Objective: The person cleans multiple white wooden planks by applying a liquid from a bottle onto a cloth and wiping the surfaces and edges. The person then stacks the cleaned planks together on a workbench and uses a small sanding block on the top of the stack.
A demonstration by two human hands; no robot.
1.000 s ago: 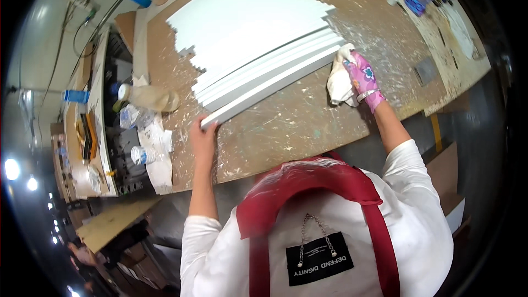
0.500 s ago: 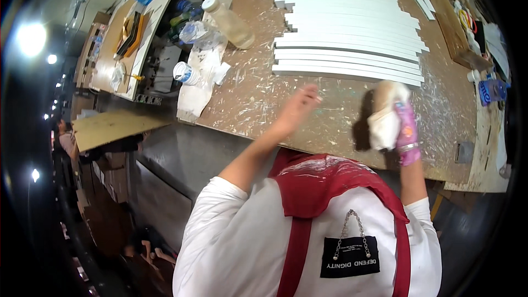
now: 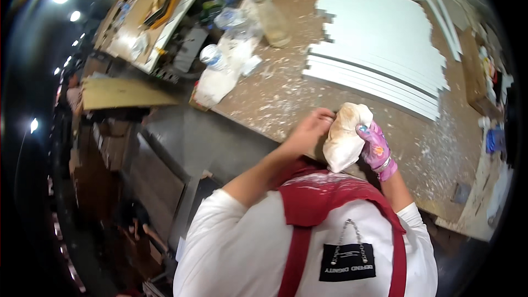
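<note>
My right hand, in a pink flowered glove, grips a bundled off-white cloth with brownish stains, held close to my apron at the table's near edge. The thumb lies over the cloth's right side. My bare left hand is at the cloth's left, with its fingers loosely bent and reaching toward it. Whether the fingertips touch the cloth is hard to tell. Beyond both hands, many long white strips lie side by side on the brown worktable, their ends uneven. A dark gap separates the nearest few strips from the others.
At the table's left stand a capped bottle of cloudy liquid and a white-and-blue tub on a stained cloth. Two loose white strips and a wooden box lie at the right. Another person is at lower left.
My right hand has brought the cloth leftward and nearer to me, toward my left hand. My left hand has moved slightly right and lower. The view has turned, tilting the table.
</note>
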